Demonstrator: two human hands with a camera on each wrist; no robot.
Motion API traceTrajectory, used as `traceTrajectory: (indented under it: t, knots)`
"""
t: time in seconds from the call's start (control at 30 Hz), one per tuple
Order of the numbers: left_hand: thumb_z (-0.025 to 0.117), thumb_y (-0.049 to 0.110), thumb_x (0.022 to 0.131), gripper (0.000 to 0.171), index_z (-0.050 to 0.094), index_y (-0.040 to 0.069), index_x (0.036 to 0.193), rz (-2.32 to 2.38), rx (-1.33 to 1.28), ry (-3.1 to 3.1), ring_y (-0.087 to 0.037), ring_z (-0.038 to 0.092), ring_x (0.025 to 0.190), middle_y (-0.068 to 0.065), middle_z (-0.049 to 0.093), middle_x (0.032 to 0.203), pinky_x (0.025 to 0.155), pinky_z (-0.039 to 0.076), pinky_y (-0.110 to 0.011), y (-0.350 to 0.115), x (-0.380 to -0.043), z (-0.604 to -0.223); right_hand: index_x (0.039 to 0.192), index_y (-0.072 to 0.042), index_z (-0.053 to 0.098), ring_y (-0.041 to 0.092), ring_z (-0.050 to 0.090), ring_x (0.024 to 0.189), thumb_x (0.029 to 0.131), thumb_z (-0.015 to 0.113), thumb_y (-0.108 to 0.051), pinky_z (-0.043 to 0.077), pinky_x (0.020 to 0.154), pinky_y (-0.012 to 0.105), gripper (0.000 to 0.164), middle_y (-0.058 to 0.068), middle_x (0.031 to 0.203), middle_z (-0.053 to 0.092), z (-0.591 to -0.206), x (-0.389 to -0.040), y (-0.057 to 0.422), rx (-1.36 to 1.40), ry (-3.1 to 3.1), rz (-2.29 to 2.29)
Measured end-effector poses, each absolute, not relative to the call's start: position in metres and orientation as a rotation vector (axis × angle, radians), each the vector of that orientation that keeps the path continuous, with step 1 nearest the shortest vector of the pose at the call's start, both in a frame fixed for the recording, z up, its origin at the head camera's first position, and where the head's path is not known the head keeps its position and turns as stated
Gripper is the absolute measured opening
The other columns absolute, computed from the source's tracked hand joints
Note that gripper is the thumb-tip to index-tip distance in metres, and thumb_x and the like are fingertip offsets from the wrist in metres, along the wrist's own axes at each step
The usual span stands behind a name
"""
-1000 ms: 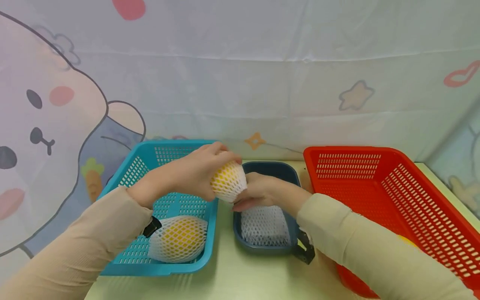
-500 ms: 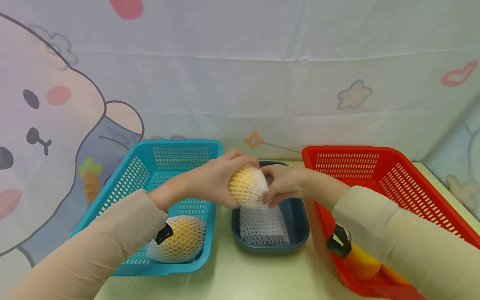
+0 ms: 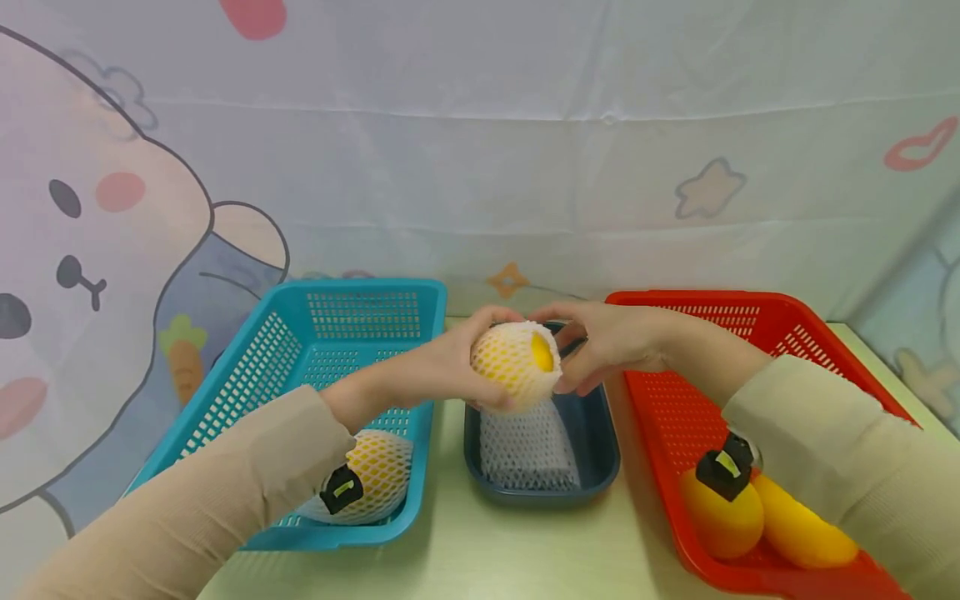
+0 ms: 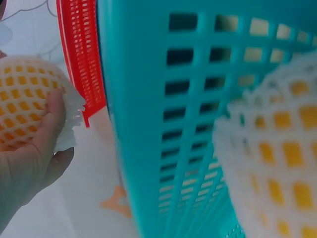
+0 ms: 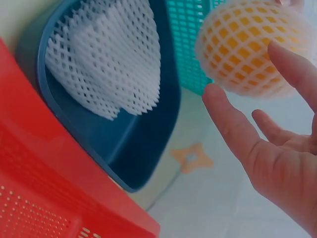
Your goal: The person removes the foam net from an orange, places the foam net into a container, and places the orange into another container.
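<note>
My left hand (image 3: 457, 358) grips a mango in a white foam net (image 3: 506, 367) above the dark blue bin (image 3: 600, 454). At its right end the net gapes, and bare yellow skin shows there. Beside that opening, my right hand (image 3: 618, 342) has its fingers spread, fingertips right at the net's edge. The right wrist view shows the fingers (image 5: 230, 121) loosely extended, one overlapping the netted mango (image 5: 247, 47). Flat foam nets (image 5: 119, 54) lie in the bin. Another netted mango (image 3: 382, 471) rests in the turquoise basket (image 3: 438, 333), partly hidden by my left wrist.
At the right stands a red basket (image 3: 652, 467) holding bare yellow mangoes (image 3: 802, 525) near its front, partly covered by my right sleeve. The dark blue bin sits between both baskets on a pale table (image 3: 465, 542). A printed cloth (image 3: 450, 167) hangs behind.
My left hand has carried the netted mango rightward over the bin and turned its open end into sight. My right hand has shifted right and its fingers have spread from the net's end.
</note>
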State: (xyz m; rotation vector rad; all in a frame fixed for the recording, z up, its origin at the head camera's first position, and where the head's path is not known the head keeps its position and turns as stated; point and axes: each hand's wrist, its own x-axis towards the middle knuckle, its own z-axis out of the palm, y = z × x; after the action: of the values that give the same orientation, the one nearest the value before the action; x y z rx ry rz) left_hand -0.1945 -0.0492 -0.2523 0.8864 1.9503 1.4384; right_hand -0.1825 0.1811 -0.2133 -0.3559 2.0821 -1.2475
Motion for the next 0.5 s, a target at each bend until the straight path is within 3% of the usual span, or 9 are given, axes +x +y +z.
traceTrajectory:
  t: [0.27,0.5]
  knots:
    - [0.063,0.015,0.081,0.072,0.021,0.019,0.139,1.595,0.676,1.771,-0.032,0.05,0.107,-0.014,0.038,0.13,0.075,0.052,-0.047,-0.035,-0.185,-0.255,0.144,-0.015,0.021,0.036,0.051,0.111,0.078,0.072,-0.006,0.05,0.085,0.044,0.083,0.019,0.139,0.033,-0.203,-0.183,0.196,-0.385,2.085,-1.276]
    - [0.058,0.021,0.082,0.072,0.018,0.018,0.141,1.688,0.555,1.656,-0.032,0.047,0.109,-0.014,0.033,0.133,0.077,0.052,-0.047,-0.027,-0.178,-0.257,0.144,-0.012,0.022,0.04,0.04,0.122,0.079,0.07,-0.006,0.048,0.087,0.047,0.081,0.017,0.143,0.028,-0.199,-0.184,0.205,-0.477,2.02,-1.341]
